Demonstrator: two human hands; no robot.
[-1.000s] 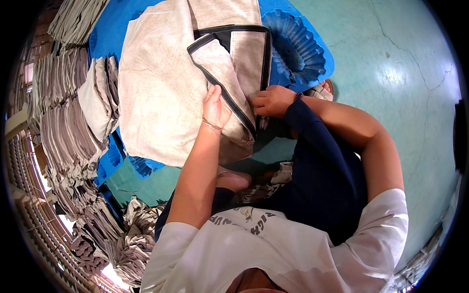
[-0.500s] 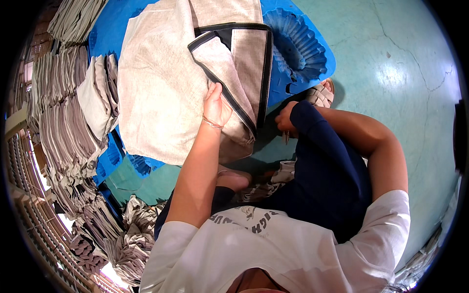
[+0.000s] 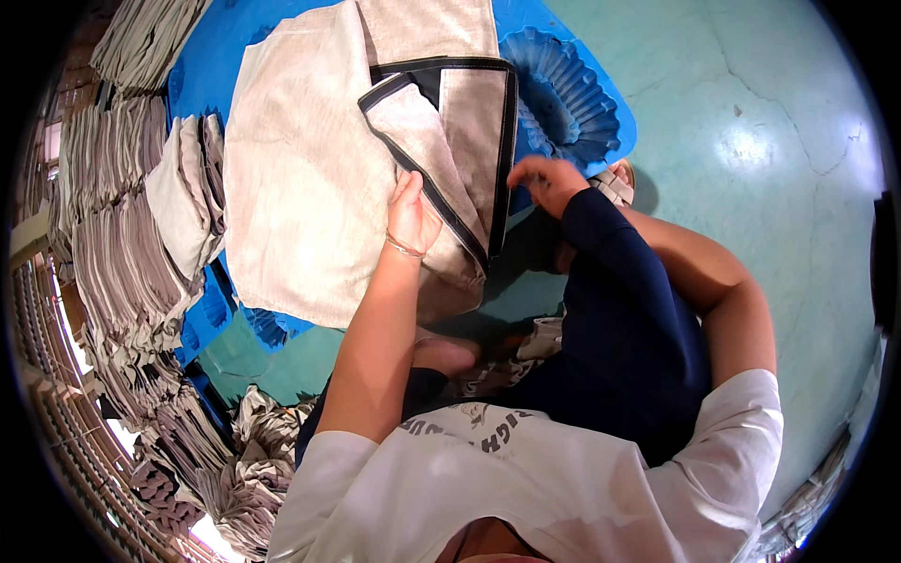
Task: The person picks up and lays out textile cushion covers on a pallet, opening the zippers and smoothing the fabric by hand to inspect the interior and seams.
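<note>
A beige cloth piece (image 3: 300, 169) with black stitched binding along its edges lies spread in front of me, one bound corner folded over. My left hand (image 3: 413, 218) is closed on the cloth next to the folded bound edge, thumb uppermost. My right hand (image 3: 552, 183) hovers at the right side of the cloth, close to the black border. Its fingers are bent and smeared by motion, so whether they hold anything cannot be made out.
Beneath the cloth is a blue plastic pallet (image 3: 605, 103) with a ribbed round hollow (image 3: 554, 94). Tall stacks of folded beige cloth (image 3: 122, 206) line the left side. A crumpled cloth heap (image 3: 267, 432) sits at lower left. Green floor (image 3: 751, 206) extends to the right.
My right hand has lifted from beside my knee and moved up and left toward the bound edge. My left hand keeps its grip on the cloth.
</note>
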